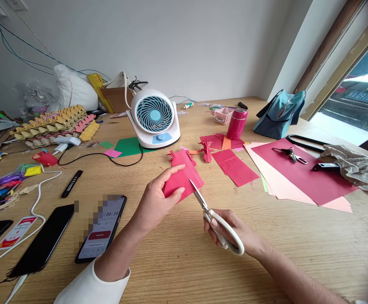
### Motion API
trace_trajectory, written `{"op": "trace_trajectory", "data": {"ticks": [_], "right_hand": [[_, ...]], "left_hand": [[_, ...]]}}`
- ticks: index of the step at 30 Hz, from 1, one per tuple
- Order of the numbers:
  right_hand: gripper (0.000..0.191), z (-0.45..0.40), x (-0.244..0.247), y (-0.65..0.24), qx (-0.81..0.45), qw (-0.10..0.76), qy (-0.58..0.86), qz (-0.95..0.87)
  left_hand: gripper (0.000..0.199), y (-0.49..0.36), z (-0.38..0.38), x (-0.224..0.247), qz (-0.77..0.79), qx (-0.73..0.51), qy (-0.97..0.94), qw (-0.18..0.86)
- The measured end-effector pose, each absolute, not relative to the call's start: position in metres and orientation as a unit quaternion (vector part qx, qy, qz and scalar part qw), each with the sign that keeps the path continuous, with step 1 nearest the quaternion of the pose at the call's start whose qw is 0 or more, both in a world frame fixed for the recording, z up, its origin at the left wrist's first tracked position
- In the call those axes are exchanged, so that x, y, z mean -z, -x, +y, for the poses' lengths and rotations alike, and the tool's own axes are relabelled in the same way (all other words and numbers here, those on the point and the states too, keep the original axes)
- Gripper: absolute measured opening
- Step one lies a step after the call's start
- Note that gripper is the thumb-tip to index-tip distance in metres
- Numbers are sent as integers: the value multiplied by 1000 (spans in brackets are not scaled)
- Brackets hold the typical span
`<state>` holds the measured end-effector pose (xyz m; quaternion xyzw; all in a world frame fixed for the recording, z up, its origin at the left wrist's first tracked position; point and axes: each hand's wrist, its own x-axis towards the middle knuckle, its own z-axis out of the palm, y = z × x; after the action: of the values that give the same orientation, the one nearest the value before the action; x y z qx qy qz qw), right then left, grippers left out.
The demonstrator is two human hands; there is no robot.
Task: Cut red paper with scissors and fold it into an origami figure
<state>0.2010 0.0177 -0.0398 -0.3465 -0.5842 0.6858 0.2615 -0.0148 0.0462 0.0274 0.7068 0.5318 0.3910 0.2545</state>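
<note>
My left hand (158, 194) pinches a piece of red paper (182, 174) between thumb and fingers, above the wooden table. From the right, my right hand (231, 230) grips white-handled scissors (224, 236), thumb and fingers at the loops. The blades lie against the lower right part of the red paper, and how far they are parted is hard to make out. Just beyond the paper stand folded red paper shapes (206, 150). To the right of them rests a flat red sheet (236, 166).
A white fan (155, 116) stands at the back, with a pink jar (237, 124) and a blue bag (279, 114) to its right. Stacked coloured paper (285, 177) with keys (290, 154) lies right. Phones (103, 230), a marker (72, 183) and egg cartons (50, 124) occupy the left.
</note>
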Motion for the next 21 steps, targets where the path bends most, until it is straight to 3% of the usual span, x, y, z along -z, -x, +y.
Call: {"op": "trace_trajectory", "data": {"ticks": [21], "right_hand": [[55, 19, 41, -199, -672, 277, 365, -581]], "left_hand": [[51, 15, 47, -27, 548, -386, -695, 261]]}}
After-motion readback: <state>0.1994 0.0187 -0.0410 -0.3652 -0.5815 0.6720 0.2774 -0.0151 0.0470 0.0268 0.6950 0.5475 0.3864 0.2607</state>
